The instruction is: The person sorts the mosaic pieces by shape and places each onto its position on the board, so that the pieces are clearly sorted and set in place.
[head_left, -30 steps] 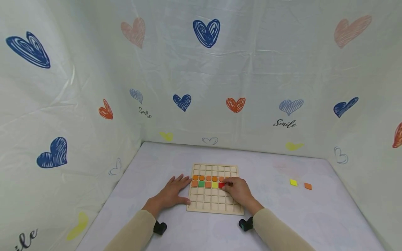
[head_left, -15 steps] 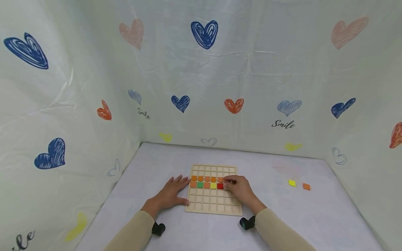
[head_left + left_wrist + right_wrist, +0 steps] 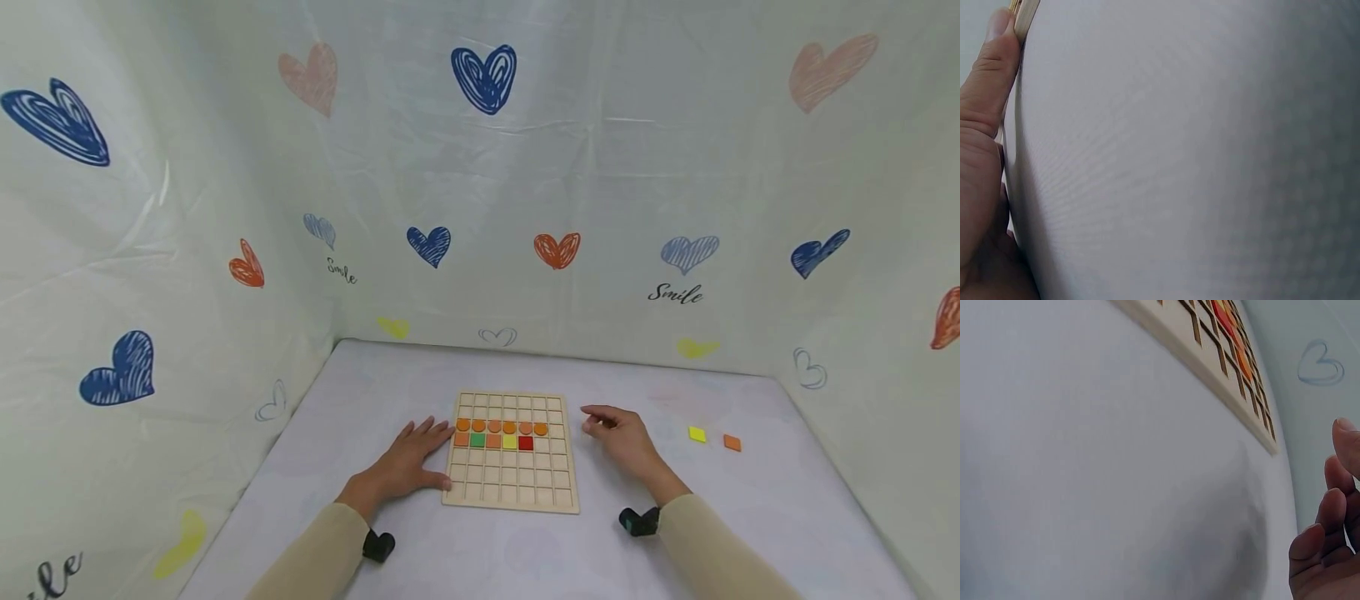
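A wooden grid board [image 3: 510, 492] lies on the table. Across it runs a row of several orange round discs [image 3: 494, 427]. Just below is a row of square tiles: orange, a green tile [image 3: 477, 440], orange, a yellow tile [image 3: 510, 442] and a red tile [image 3: 526, 443]. My left hand [image 3: 408, 458] rests at the board's left side, fingers spread; in the left wrist view its thumb [image 3: 997, 56] touches the board's edge. Off the right side hovers my right hand [image 3: 624, 437], with relaxed, slightly bent fingers and nothing visible between them; the right wrist view shows its fingertips [image 3: 1307, 542] apart from the board.
On the table's right part lie a loose yellow square tile [image 3: 697, 434] and a loose orange square tile [image 3: 732, 442]. A white curtain [image 3: 600, 167] printed with hearts surrounds the table [image 3: 420, 542] at the back and sides.
My right hand has left the board and moved right. Another orange disc now shows at the right end of the disc row, where its fingers were. The left hand stays put.
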The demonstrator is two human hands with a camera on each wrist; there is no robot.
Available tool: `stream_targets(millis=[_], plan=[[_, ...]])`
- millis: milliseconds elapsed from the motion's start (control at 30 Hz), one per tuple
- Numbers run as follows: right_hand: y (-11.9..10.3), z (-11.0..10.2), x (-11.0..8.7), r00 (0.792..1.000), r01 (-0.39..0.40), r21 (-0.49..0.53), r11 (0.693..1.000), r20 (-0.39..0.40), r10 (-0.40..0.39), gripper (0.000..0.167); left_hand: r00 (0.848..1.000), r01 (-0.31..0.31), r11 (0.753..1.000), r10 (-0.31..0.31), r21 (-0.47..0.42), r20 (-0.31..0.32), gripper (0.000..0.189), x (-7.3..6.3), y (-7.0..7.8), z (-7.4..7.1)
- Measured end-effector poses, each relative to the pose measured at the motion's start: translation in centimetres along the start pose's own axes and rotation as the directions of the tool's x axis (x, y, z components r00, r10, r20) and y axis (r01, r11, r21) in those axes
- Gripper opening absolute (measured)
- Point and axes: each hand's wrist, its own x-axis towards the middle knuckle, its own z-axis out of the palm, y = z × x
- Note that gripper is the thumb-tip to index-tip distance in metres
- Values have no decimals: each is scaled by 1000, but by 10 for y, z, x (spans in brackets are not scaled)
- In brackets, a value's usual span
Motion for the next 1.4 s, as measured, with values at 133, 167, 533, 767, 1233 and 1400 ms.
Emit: stream_targets(millis=[133,167,533,767,1233,1400], plan=[[16,-35,-2,1000,-19,-29,999,-23,18,37,1000,-13,1000,13,-1,2,98,-1,0,-1],[19,-43,-3,999,-23,-39,999,-28,21,38,1000,-17,1000,17,-3,1,98,-1,1,-1],[53,-119,-15,996,-44,-297,954,-92,17,46,1000,-11,1000,11,-7,-9,97,-2,2,-2],[69,-147,-21,994,-22,-412,911,-106,-24,43,1000,-3,1000,3,4,-9,97,0,2,-1],[98,-159,-17,996,-79,-476,876,-71,51,47,1000,5,1000,-5,13,-3,98,1,0,0],[99,-156,-15,995,-100,-488,867,-68,76,44,1000,11,1000,-11,17,4,99,0,2,0]])
